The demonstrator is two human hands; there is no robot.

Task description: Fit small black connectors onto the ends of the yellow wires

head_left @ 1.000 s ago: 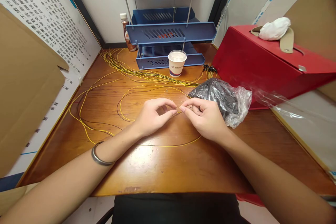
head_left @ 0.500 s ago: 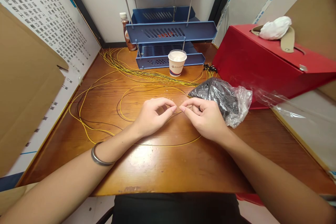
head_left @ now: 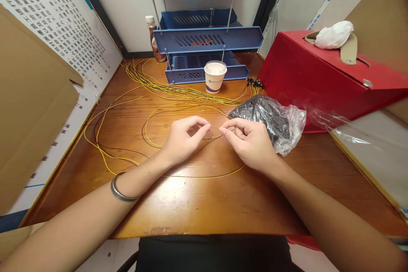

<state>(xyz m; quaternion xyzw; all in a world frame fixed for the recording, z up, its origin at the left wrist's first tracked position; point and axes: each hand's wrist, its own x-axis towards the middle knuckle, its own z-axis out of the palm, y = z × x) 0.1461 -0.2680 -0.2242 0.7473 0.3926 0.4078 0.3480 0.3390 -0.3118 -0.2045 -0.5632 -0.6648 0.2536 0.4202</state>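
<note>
The right hand [head_left: 251, 142] pinches a thin yellow wire [head_left: 217, 137] over the worktop [head_left: 204, 212]; the left hand [head_left: 185, 139], fingertips together, is near, whether on anything I cannot tell. The step looks like fine wire handling; the next move calls for steady fingertips.

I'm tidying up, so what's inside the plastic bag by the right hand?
Through the clear plastic bag, a dark mass shows, but I can't tell what it is. The right hand covers part of the bag's near edge.
</note>
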